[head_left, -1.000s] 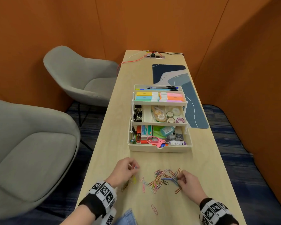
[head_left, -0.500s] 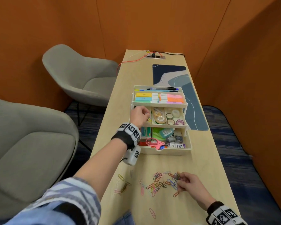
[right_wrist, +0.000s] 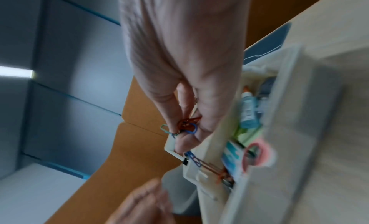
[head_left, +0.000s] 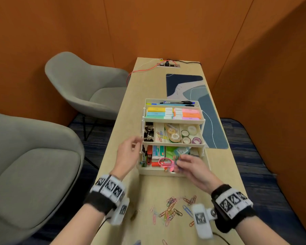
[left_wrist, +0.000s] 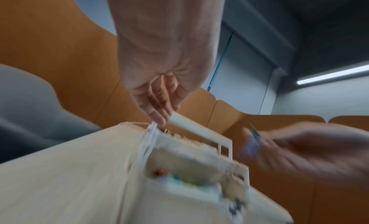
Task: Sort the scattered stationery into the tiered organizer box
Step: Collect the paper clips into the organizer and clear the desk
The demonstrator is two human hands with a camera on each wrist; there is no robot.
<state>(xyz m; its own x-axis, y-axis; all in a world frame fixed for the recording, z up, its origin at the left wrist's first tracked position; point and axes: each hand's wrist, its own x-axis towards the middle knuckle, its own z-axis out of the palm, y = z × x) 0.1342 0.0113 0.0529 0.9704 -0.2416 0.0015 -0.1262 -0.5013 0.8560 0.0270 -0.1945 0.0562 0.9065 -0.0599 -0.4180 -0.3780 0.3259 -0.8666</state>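
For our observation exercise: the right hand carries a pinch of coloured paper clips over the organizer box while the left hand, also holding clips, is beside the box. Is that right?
Not quite. The left hand holds no clips: the left wrist view shows its fingers relaxed and bare. The right hand does pinch coloured paper clips over the organizer box.

**Location: Office Meeting Booth**

A narrow wooden table (head_left: 217,174) is enclosed by orange padded wall panels (head_left: 148,27). Two grey upholstered chairs (head_left: 85,89) stand left of the table. A recessed power socket strip (head_left: 168,65) sits at the table's far end.
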